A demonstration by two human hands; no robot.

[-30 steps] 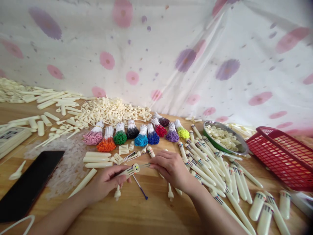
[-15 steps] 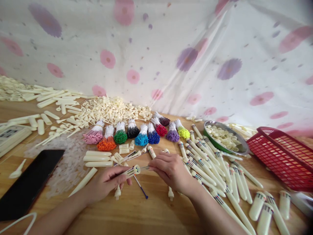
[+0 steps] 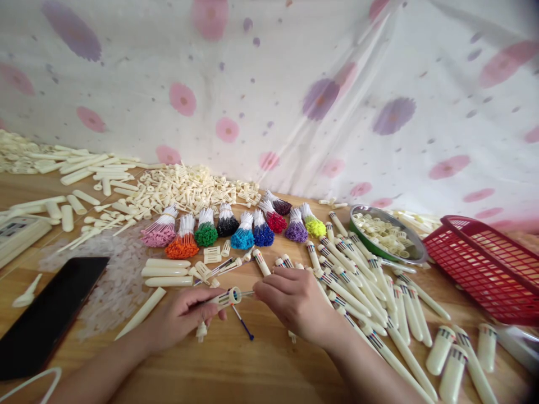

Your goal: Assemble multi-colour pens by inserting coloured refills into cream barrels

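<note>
Between the fingers of my left hand (image 3: 183, 314) is a cream slotted pen barrel (image 3: 228, 298), its round open end turned to the right. Coloured pieces show in its slots. My right hand (image 3: 297, 303) pinches a thin refill (image 3: 247, 293) whose far end meets the barrel's opening; how deep it sits I cannot tell. Under the hands lie a blue-tipped refill (image 3: 243, 323) and a small cream nozzle-like part (image 3: 201, 332). Behind them stand bundles of coloured refills, among them orange ones (image 3: 182, 244) and blue ones (image 3: 263, 234).
Finished-looking multicolour pens (image 3: 357, 292) are piled to the right, beside a metal bowl (image 3: 421, 251) of slotted parts and a red basket (image 3: 484, 275). At left are a black phone (image 3: 53, 317), clear plastic bits (image 3: 112, 292) and heaped cream parts (image 3: 189, 188).
My right hand has shifted slightly left, bringing the refill closer against the barrel's open end. The left hand keeps its grip. The whole view has moved a little.
</note>
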